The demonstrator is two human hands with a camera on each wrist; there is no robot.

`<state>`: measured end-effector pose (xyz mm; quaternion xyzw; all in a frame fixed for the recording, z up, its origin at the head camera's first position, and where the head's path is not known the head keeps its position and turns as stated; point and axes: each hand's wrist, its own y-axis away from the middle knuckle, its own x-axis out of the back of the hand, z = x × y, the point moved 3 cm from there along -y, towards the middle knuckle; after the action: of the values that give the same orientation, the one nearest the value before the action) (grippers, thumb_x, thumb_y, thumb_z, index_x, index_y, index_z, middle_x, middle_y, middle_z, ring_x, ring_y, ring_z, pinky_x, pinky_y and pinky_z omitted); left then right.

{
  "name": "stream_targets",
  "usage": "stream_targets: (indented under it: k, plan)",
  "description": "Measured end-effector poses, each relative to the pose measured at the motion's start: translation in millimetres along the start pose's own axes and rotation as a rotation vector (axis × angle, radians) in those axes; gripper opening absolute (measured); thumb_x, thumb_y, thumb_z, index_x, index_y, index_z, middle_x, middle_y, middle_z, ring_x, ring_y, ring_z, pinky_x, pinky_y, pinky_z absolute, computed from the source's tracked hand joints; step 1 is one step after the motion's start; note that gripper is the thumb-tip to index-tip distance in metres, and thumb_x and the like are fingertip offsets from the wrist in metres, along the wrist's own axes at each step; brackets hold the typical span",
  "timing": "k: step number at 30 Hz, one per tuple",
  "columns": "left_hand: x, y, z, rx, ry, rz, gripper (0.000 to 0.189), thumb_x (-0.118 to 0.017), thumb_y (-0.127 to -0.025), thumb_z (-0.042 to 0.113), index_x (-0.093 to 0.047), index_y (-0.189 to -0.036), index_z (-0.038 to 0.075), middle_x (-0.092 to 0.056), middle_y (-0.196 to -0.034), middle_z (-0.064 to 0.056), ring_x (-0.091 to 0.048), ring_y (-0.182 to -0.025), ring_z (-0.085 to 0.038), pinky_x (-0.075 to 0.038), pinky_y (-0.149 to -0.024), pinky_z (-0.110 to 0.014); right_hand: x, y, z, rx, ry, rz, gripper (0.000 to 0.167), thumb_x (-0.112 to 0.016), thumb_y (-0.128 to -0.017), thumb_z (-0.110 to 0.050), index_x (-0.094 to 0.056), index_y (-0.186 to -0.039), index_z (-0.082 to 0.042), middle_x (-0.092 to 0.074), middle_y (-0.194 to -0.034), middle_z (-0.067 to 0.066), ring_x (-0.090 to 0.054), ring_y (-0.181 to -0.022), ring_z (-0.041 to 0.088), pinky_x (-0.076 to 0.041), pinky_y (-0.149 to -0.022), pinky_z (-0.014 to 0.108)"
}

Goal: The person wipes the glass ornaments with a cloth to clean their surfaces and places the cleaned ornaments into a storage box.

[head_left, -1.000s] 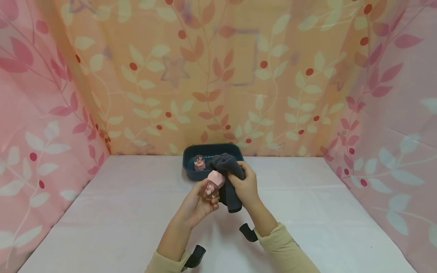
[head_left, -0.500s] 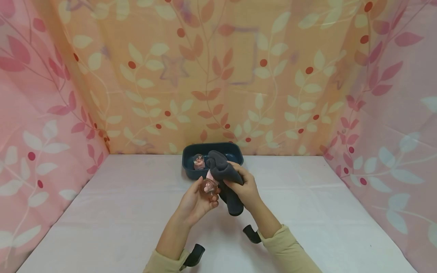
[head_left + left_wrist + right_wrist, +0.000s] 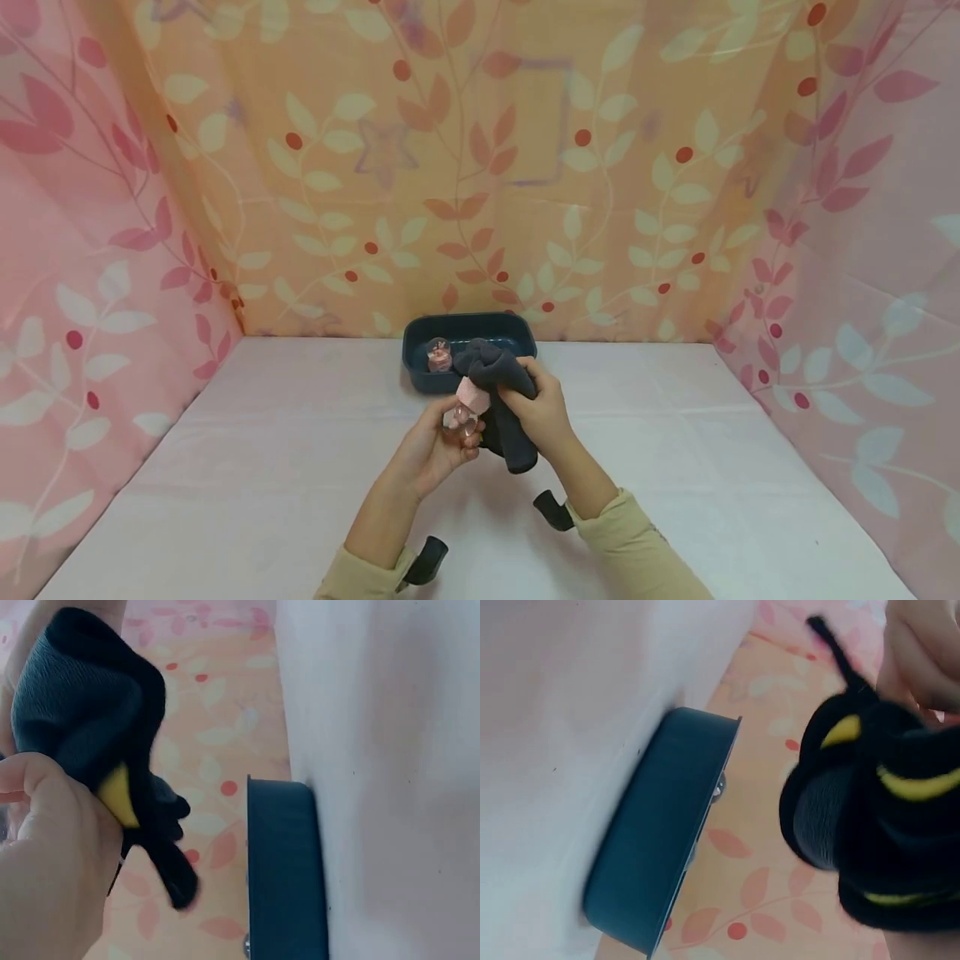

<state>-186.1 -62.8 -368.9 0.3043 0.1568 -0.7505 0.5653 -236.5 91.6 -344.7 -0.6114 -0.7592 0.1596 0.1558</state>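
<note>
My left hand holds a small clear snow globe with a pink faceted base, tilted so the base points up toward the cloth. My right hand grips a bunched dark grey cloth, which lies right against the pink base in the head view. Yellow patches show on the cloth in the left wrist view. It covers part of the right fingers. The right wrist view shows the folded cloth close up, with a thin loop standing out; the globe is hidden there.
Behind the hands, a dark blue rectangular tray stands on the white-covered table. Another clear globe with pink inside sits in its left part. Patterned curtains enclose the back and both sides.
The cloth slid over the pink base half a second ago, then shifted off it, so the base shows again. Both hands stay in nearly the same place.
</note>
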Motion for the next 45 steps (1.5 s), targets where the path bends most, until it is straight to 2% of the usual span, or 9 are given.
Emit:
stream_targets:
  k: [4,10,12,20,26,32,38,41,45]
  plan:
    - [2.9,2.4,2.2,-0.021,-0.065,-0.086,0.027,-0.034,-0.104,0.022,-0.058,-0.099,0.013,-0.049,-0.087,-0.003,-0.043,-0.069,-0.013,-0.037,-0.063,-0.024,8,-4.1,0,-0.127,-0.143,-0.043,0.022,-0.062,-0.089,-0.003,-0.060,-0.111,-0.001,-0.060,-0.097,0.007,-0.060,-0.084,0.018,-0.052,-0.072,0.030]
    - [5.3,4.7,4.4,-0.023,-0.107,-0.196,0.019,-0.032,-0.101,0.012,-0.049,-0.109,0.010,-0.044,-0.076,0.002,-0.045,-0.070,-0.015,-0.036,-0.064,-0.026,7,-4.7,-6,-0.144,-0.223,-0.363,0.019,-0.058,-0.088,-0.004,-0.062,-0.102,-0.017,-0.058,-0.095,0.006,-0.061,-0.082,0.017,-0.053,-0.075,0.031]
    - [5.3,5.1,3.8,-0.004,-0.110,-0.204,0.019,-0.033,-0.099,0.010,-0.044,-0.114,0.007,-0.042,-0.074,0.003,-0.044,-0.070,-0.015,-0.036,-0.065,-0.027,6,-3.4,-6,-0.133,-0.211,-0.411,0.019,-0.058,-0.089,-0.004,-0.062,-0.099,-0.019,-0.058,-0.092,0.005,-0.060,-0.081,0.016,-0.053,-0.073,0.031]
    - [2.4,4.6,1.3,0.005,-0.154,-0.194,0.029,-0.034,-0.097,0.011,-0.037,-0.125,0.002,-0.046,-0.078,0.001,-0.045,-0.067,-0.014,-0.037,-0.062,-0.025,4,0.1,0,-0.174,-0.138,-0.197,0.025,-0.059,-0.088,-0.002,-0.055,-0.111,0.006,-0.060,-0.094,0.004,-0.057,-0.084,0.017,-0.050,-0.071,0.030]
    - [1.8,6.7,1.0,-0.020,-0.204,-0.202,0.025,-0.035,-0.097,0.012,-0.043,-0.119,0.004,-0.049,-0.082,-0.001,-0.047,-0.067,-0.014,-0.039,-0.063,-0.024,5,1.7,4,-0.257,-0.108,-0.089,0.032,-0.061,-0.086,-0.003,-0.057,-0.117,0.007,-0.061,-0.096,0.007,-0.056,-0.089,0.020,-0.049,-0.076,0.032]
    - [4.3,6.1,6.0,-0.108,-0.392,-0.072,0.038,-0.048,-0.091,0.014,-0.041,-0.127,0.004,-0.046,-0.108,-0.008,-0.047,-0.084,-0.020,-0.037,-0.072,-0.031,11,1.7,6,-0.380,-0.212,-0.048,0.041,-0.058,-0.092,-0.011,-0.050,-0.129,0.003,-0.062,-0.101,0.005,-0.061,-0.087,0.015,-0.051,-0.078,0.028]
    - [1.9,6.3,12.7,-0.211,-0.557,0.085,0.050,-0.062,-0.087,0.010,-0.045,-0.133,0.004,-0.046,-0.128,-0.014,-0.046,-0.109,-0.029,-0.037,-0.090,-0.044,9,5.3,-3,-0.394,-0.414,-0.211,0.042,-0.049,-0.097,-0.013,-0.037,-0.136,-0.004,-0.058,-0.105,0.006,-0.064,-0.086,0.015,-0.053,-0.077,0.030]
    - [1.6,6.8,12.9,-0.229,-0.613,0.133,0.051,-0.067,-0.086,0.007,-0.048,-0.133,0.004,-0.047,-0.132,-0.017,-0.047,-0.111,-0.031,-0.039,-0.097,-0.050,5,6.7,-4,-0.377,-0.391,-0.275,0.045,-0.050,-0.095,-0.012,-0.036,-0.138,-0.006,-0.053,-0.110,0.008,-0.061,-0.088,0.016,-0.053,-0.077,0.031]
    - [4.2,6.7,11.5,-0.236,-0.642,0.179,0.055,-0.070,-0.085,0.003,-0.046,-0.135,0.000,-0.052,-0.124,-0.018,-0.049,-0.101,-0.027,-0.045,-0.094,-0.043,3,7.3,0,-0.333,-0.307,-0.266,0.051,-0.054,-0.092,-0.007,-0.037,-0.140,-0.003,-0.051,-0.115,0.010,-0.056,-0.092,0.019,-0.052,-0.078,0.031]
